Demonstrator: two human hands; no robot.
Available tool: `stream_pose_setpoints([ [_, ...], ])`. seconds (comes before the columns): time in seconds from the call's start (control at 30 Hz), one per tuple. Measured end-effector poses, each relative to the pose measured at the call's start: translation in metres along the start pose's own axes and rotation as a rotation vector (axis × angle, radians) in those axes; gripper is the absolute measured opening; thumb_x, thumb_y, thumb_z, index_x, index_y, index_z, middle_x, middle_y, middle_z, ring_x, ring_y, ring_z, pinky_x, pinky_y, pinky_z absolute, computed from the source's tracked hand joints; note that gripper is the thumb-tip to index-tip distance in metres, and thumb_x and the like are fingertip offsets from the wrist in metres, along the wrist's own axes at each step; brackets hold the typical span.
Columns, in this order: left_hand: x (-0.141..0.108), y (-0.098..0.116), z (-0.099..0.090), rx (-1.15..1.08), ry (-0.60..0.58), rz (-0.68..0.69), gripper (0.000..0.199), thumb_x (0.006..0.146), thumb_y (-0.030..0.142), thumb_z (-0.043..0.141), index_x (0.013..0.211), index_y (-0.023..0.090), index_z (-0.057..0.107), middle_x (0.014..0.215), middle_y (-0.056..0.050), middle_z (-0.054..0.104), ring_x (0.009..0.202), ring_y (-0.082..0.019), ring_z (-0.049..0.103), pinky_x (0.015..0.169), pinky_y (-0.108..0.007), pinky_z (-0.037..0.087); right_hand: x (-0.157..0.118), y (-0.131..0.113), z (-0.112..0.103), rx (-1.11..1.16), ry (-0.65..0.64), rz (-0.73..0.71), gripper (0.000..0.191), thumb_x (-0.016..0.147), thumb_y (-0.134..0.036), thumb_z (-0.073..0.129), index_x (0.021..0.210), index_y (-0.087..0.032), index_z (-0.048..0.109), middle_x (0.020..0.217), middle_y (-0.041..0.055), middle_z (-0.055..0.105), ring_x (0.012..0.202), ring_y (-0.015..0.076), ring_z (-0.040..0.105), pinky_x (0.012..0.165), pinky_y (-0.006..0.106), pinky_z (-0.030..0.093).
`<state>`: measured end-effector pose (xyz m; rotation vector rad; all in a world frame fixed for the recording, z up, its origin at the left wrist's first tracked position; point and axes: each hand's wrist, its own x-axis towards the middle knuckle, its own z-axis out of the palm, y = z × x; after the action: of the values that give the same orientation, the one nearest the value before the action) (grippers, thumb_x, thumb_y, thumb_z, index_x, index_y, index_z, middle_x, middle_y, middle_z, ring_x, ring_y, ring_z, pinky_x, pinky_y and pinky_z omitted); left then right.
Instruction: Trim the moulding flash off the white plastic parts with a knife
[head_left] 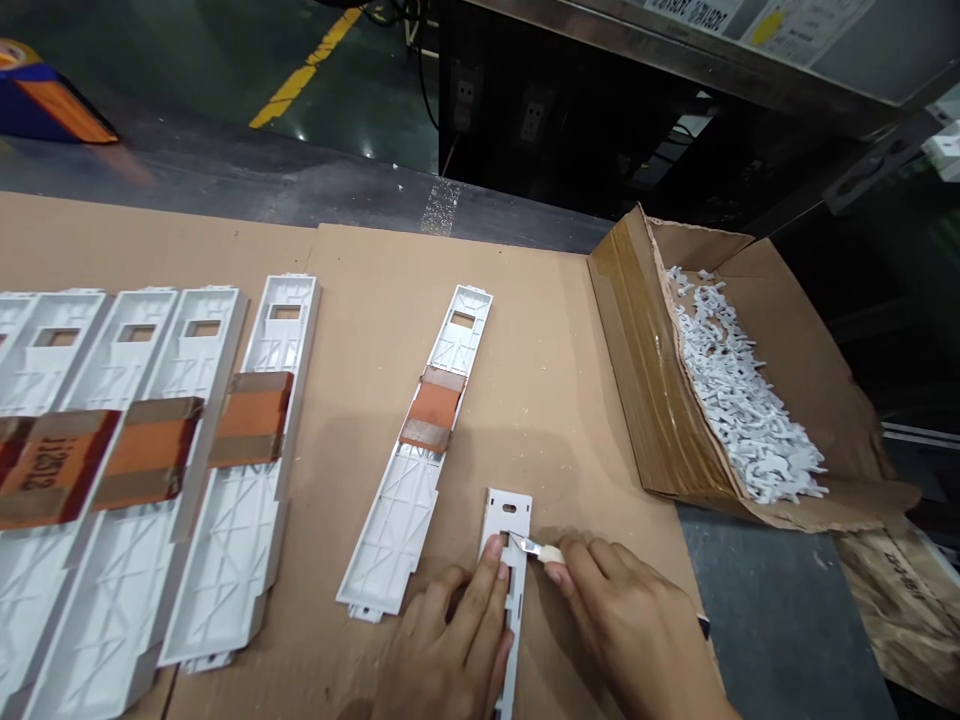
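We see the white plastic strip (508,515) lying flat on a cardboard sheet (540,300), directly beneath both hands, its long axis running away from us with a slight lean and its near end passing out of view. The left hand (442,650) sits on the strip's left side, its fingers (480,590) clenched over it and bearing down. The right hand (630,625) comes in from the right, its fingers (577,565) closed around the cream handle of a small knife (551,553). The blade points left and meets the strip at a slot near the far end, just beside the left forefinger, so the right hand is the nearer to that spot.

Past the fingertips, a long white panel (405,500) with a band of orange tape (433,410) lies just left of the strip and nearly touches the left hand. Further left, more taped panels (247,520) lie side by side. To the right, well clear of the knife, an open cardboard box (637,340) holds white plastic scraps (739,390). Nothing stands between the blade and the slot.
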<state>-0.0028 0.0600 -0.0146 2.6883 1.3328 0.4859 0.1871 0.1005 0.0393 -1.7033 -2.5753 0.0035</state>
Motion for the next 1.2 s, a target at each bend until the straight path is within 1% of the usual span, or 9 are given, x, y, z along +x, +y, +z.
stream_pose_setpoints([
  [0.17,-0.001,-0.001,0.000,0.020,-0.009,0.015,0.044,0.084,0.023,0.052,0.124,0.007,0.052,0.139,-0.013,0.043,0.086,-0.020,0.058,0.064,-0.031,0.048,0.002,0.000,0.001,-0.001,-0.004,-0.005,0.044,0.100,-0.033,0.022,0.073,-0.023,0.055,0.060,-0.0013,0.056,0.051,0.0152,0.055,0.052,0.027,0.032],
  [0.4,0.003,-0.001,-0.006,0.010,0.006,0.004,0.042,0.083,0.025,0.054,0.121,0.008,0.055,0.136,-0.012,0.047,0.083,-0.019,0.058,0.066,-0.031,0.049,0.003,-0.001,0.000,-0.023,-0.007,-0.001,0.045,0.099,-0.033,0.023,0.072,-0.022,0.056,0.060,-0.0004,0.058,0.052,0.0153,0.057,0.051,0.027,0.032],
  [0.63,0.003,-0.002,-0.004,0.024,-0.017,0.027,0.040,0.084,0.024,0.053,0.121,0.008,0.055,0.135,-0.012,0.047,0.087,-0.020,0.059,0.067,-0.030,0.048,0.006,0.000,-0.001,-0.055,-0.024,-0.009,0.048,0.099,-0.033,0.019,0.072,-0.023,0.057,0.059,-0.0004,0.058,0.049,0.0156,0.058,0.047,0.027,0.032],
  [0.73,0.000,0.001,0.000,-0.012,-0.014,-0.005,0.039,0.086,0.023,0.050,0.123,0.007,0.053,0.138,-0.012,0.045,0.087,-0.019,0.058,0.067,-0.031,0.048,0.012,0.005,-0.005,-0.080,-0.081,-0.039,0.045,0.098,-0.031,0.025,0.067,-0.024,0.056,0.057,-0.0002,0.058,0.047,0.0176,0.058,0.046,0.029,0.031],
  [0.8,-0.002,0.005,0.004,-0.042,0.000,-0.035,0.038,0.087,0.020,0.048,0.123,0.006,0.053,0.138,-0.013,0.044,0.088,-0.019,0.057,0.068,-0.032,0.047,0.020,0.011,-0.008,-0.104,-0.155,-0.072,0.033,0.093,-0.031,0.040,0.065,-0.024,0.056,0.058,0.0002,0.059,0.048,0.0196,0.058,0.046,0.029,0.031],
  [0.9,-0.003,0.009,0.007,-0.058,0.023,-0.064,0.036,0.088,0.018,0.046,0.121,0.007,0.053,0.135,-0.013,0.047,0.090,-0.021,0.057,0.070,-0.033,0.046,0.035,0.019,-0.013,-0.133,-0.276,-0.153,0.016,0.079,-0.030,0.064,0.066,-0.023,0.058,0.059,0.0001,0.061,0.052,0.0211,0.059,0.047,0.029,0.032],
  [0.97,-0.001,0.009,0.007,-0.055,0.044,-0.065,0.035,0.088,0.018,0.046,0.120,0.006,0.054,0.132,-0.014,0.051,0.088,-0.021,0.058,0.071,-0.033,0.046,0.048,0.022,-0.018,-0.145,-0.324,-0.216,0.017,0.077,-0.030,0.068,0.065,-0.022,0.059,0.059,0.0005,0.061,0.054,0.0210,0.060,0.048,0.029,0.032],
  [1.03,0.001,0.007,0.005,-0.042,0.054,-0.048,0.034,0.087,0.019,0.047,0.118,0.006,0.056,0.129,-0.015,0.054,0.085,-0.021,0.058,0.071,-0.033,0.045,0.060,0.024,-0.022,-0.153,-0.350,-0.266,0.019,0.079,-0.029,0.066,0.064,-0.021,0.059,0.059,0.0016,0.062,0.056,0.0205,0.061,0.049,0.029,0.032],
  [1.2,0.001,0.002,0.002,0.013,0.032,0.018,0.035,0.083,0.018,0.052,0.116,0.008,0.058,0.130,-0.013,0.053,0.084,-0.019,0.060,0.070,-0.029,0.046,0.092,0.022,-0.028,-0.190,-0.457,-0.399,0.014,0.074,-0.026,0.072,0.064,-0.020,0.064,0.059,0.0028,0.066,0.054,0.0189,0.060,0.047,0.029,0.028],
])
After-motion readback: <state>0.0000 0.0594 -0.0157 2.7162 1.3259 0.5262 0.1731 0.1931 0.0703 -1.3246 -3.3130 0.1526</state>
